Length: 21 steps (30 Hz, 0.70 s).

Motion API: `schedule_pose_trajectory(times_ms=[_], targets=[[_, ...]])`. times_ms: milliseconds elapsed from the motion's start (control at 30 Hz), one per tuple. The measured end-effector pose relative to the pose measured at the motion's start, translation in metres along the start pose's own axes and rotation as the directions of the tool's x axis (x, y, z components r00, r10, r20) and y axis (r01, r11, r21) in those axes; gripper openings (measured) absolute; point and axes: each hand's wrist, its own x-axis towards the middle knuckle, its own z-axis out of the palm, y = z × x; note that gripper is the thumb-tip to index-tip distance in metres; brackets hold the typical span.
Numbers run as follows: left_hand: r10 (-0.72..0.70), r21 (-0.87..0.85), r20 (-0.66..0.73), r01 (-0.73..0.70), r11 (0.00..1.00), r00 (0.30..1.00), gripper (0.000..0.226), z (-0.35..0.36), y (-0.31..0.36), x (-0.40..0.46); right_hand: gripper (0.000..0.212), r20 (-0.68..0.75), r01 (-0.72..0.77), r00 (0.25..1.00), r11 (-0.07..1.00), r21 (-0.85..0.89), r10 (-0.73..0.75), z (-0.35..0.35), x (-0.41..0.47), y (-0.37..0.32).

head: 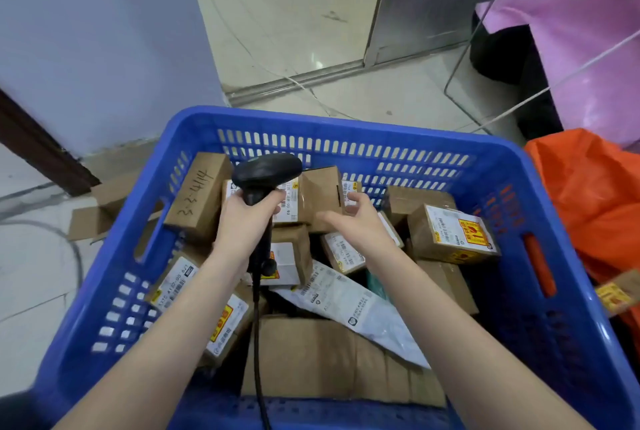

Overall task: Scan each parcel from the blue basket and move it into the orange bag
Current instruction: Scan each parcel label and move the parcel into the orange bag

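The blue basket in front of me is filled with several cardboard parcels and a white mailer. My left hand grips the handle of a black barcode scanner, whose head sits over the labelled parcels at the basket's far side. Its cable hangs down towards me. My right hand hovers with spread, curved fingers at the near right corner of a small brown parcel, without a firm hold on it. The orange bag stands right of the basket, with a yellow-labelled parcel inside.
Flattened cardboard lies on the tiled floor left of the basket, near a pale wall. Pink plastic over something dark stands behind the orange bag. A metal door frame and loose cables are beyond the basket.
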Motion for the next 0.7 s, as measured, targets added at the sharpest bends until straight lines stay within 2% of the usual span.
schedule_pose_trajectory(times_ms=[167,233,367,567,700], targets=[[-0.008,0.033,-0.025,0.009,0.999,1.0,0.026,-0.019,-0.012,0.026,0.075,0.022,0.006,1.0,0.998,-0.057,-0.005,0.036,0.023,-0.001],[-0.019,0.024,-0.005,0.02,1.0,1.0,0.024,-0.019,-0.017,0.032,0.079,0.017,-0.009,1.0,0.996,-0.092,0.011,0.045,0.033,0.0],[0.013,0.098,0.001,-0.013,0.995,1.0,0.013,-0.016,-0.024,0.039,0.072,-0.001,0.006,1.0,0.998,-0.058,-0.006,0.055,0.047,0.001],[0.061,0.104,0.044,-0.065,0.992,0.997,0.012,-0.008,-0.02,0.035,0.076,0.006,-0.097,0.995,0.994,-0.04,0.097,0.059,0.057,0.002],[0.104,0.094,0.063,-0.11,0.989,0.993,0.012,-0.004,-0.014,0.026,0.08,0.011,-0.094,0.995,0.995,-0.043,0.094,0.054,0.051,0.0]])
